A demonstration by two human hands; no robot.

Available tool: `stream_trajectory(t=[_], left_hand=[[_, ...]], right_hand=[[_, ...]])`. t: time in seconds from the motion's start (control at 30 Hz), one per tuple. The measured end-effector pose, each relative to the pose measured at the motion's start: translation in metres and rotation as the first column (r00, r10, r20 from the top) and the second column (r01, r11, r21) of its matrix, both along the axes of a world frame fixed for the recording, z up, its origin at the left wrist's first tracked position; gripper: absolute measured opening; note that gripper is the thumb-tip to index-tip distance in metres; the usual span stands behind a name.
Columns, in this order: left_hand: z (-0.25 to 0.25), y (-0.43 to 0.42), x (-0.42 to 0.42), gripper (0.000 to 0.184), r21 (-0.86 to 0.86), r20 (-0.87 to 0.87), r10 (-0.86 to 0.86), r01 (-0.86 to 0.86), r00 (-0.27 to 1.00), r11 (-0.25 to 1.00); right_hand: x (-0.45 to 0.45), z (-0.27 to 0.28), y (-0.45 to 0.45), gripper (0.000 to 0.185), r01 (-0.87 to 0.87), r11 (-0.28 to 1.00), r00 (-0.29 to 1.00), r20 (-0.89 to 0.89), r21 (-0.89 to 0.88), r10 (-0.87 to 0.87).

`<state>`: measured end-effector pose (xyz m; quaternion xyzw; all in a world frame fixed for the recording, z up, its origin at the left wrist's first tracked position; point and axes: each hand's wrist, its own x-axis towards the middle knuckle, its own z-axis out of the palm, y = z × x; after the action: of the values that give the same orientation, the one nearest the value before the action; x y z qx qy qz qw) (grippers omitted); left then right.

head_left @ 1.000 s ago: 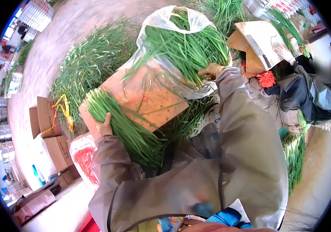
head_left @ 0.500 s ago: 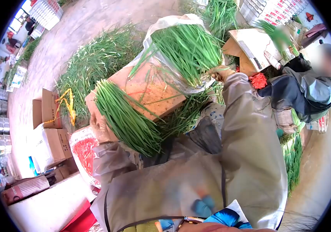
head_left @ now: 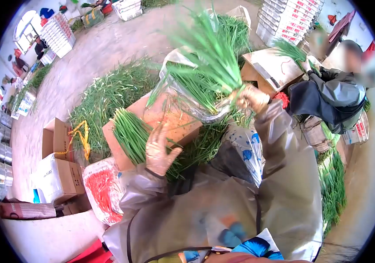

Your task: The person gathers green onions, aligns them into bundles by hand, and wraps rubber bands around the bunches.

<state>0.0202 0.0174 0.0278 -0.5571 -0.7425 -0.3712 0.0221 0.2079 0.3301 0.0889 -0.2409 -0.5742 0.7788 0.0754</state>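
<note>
Raised in my right hand (head_left: 252, 98) is a bunch of long green chives (head_left: 222, 61), gripped by the root end, with blurred tips fanning up and away. Below it, more chives (head_left: 192, 87) lie in a clear plastic bag (head_left: 173, 57). My left hand (head_left: 160, 151) has its fingers spread, palm flat, just over the right side of a neat chive bundle (head_left: 127, 133); whether it touches the bundle I cannot tell. That bundle rests on a tan, dirt-specked board (head_left: 181, 125) before me. Both hands appear to wear thin clear gloves.
Loose greens (head_left: 108, 92) are heaped beyond the board. To the left are a sack of red ties (head_left: 102, 186), cardboard boxes (head_left: 67, 175) and yellow strapping (head_left: 82, 140). At the right, a co-worker (head_left: 332, 94) handles chives beside another board (head_left: 275, 65). White crates (head_left: 288, 22) stand behind.
My right hand has lifted a bunch of chives up from the bag. My left hand has moved right, from the bundle's left side to over its right side. The view has shifted slightly.
</note>
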Motion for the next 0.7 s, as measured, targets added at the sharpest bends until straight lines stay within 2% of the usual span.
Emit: stream_trajectory(t=[0.03, 0.07, 0.1, 0.13, 0.17, 0.2, 0.23, 0.27, 0.33, 0.37, 0.4, 0.43, 0.47, 0.5, 0.53, 0.6, 0.67, 0.7], left_hand=[[0.020, 0.004, 0.013, 0.086, -0.019, -0.128, -0.035, 0.032, 0.991, 0.999], [0.038, 0.008, 0.023, 0.093, -0.039, -0.256, -0.077, 0.069, 0.964, 0.997], [0.048, 0.009, 0.032, 0.096, -0.051, -0.419, -0.150, 0.141, 0.896, 0.989], [0.056, 0.011, 0.040, 0.096, -0.086, -0.461, -0.236, 0.222, 0.856, 0.971], [0.060, 0.012, 0.045, 0.095, -0.118, -0.503, -0.272, 0.247, 0.820, 0.962], [0.063, 0.012, 0.048, 0.094, -0.151, -0.543, -0.305, 0.266, 0.782, 0.952], [0.065, 0.012, 0.046, 0.080, -0.236, -0.673, -0.293, 0.178, 0.679, 0.955], [0.071, 0.012, 0.049, 0.077, -0.105, -0.542, -0.263, 0.246, 0.799, 0.964], [0.041, -0.002, 0.039, 0.076, -0.220, -0.166, -0.359, 0.320, 0.918, 0.921], [0.038, -0.012, 0.038, 0.071, -0.381, -0.063, -0.357, 0.308, 0.932, 0.871], [0.039, -0.021, 0.029, 0.065, -0.541, 0.030, -0.325, 0.289, 0.945, 0.790], [0.031, -0.031, 0.014, 0.061, -0.500, 0.134, -0.319, 0.342, 0.938, 0.795], [0.023, -0.044, 0.000, 0.058, -0.458, 0.244, -0.301, 0.383, 0.922, 0.802], [0.031, -0.056, -0.012, 0.059, -0.435, 0.600, -0.143, 0.471, 0.787, 0.767], [0.043, -0.065, -0.022, 0.060, -0.368, 0.850, 0.046, 0.529, 0.524, 0.765], [0.054, -0.087, -0.034, 0.063, -0.217, 0.970, 0.122, 0.514, 0.213, 0.830], [0.059, -0.111, -0.033, 0.066, -0.065, 0.997, 0.072, 0.417, -0.002, 0.906], [0.044, -0.118, -0.032, 0.068, 0.130, 0.967, -0.027, 0.396, -0.254, 0.909]], right_hand=[[0.002, 0.016, -0.024, 0.014, -0.090, 0.994, 0.989, 0.125, 0.059, 0.082], [0.002, 0.009, -0.036, 0.014, -0.177, 0.983, 0.959, 0.215, -0.056, 0.185], [0.001, 0.011, -0.053, 0.013, -0.307, 0.927, 0.898, 0.258, -0.216, 0.358], [0.001, 0.000, -0.072, 0.012, -0.397, 0.897, 0.848, 0.297, -0.195, 0.439], [0.001, -0.005, -0.094, 0.010, -0.487, 0.868, 0.805, 0.333, -0.101, 0.490], [0.001, 0.005, -0.117, 0.011, -0.621, 0.781, 0.708, 0.380, -0.067, 0.595], [0.000, 0.019, -0.132, 0.014, -0.747, 0.660, 0.585, 0.391, -0.082, 0.710], [0.001, 0.005, -0.140, 0.019, -0.776, 0.625, 0.583, 0.289, -0.078, 0.760], [-0.004, 0.009, -0.145, 0.023, -0.794, 0.603, 0.541, 0.355, -0.083, 0.762], [-0.003, 0.015, -0.152, 0.025, -0.719, 0.692, 0.646, 0.312, -0.058, 0.697], [-0.006, 0.025, -0.151, 0.026, -0.724, 0.690, 0.650, 0.333, -0.004, 0.683], [-0.010, 0.048, -0.152, 0.024, -0.734, 0.668, 0.650, 0.413, 0.122, 0.638], [-0.021, 0.004, -0.127, 0.021, -0.709, 0.698, 0.670, 0.212, -0.105, 0.712], [-0.033, -0.019, -0.104, 0.024, -0.681, 0.667, 0.692, 0.034, -0.301, 0.721], [-0.027, 0.024, -0.115, 0.024, -0.536, 0.836, 0.824, 0.141, -0.118, 0.549], [-0.016, 0.044, -0.107, 0.026, -0.361, 0.931, 0.932, -0.053, -0.050, 0.358], [-0.013, 0.026, -0.099, 0.026, -0.181, 0.973, 0.961, -0.184, 0.146, 0.207], [-0.012, 0.008, -0.101, 0.026, -0.100, 0.961, 0.984, -0.119, 0.258, 0.134]])
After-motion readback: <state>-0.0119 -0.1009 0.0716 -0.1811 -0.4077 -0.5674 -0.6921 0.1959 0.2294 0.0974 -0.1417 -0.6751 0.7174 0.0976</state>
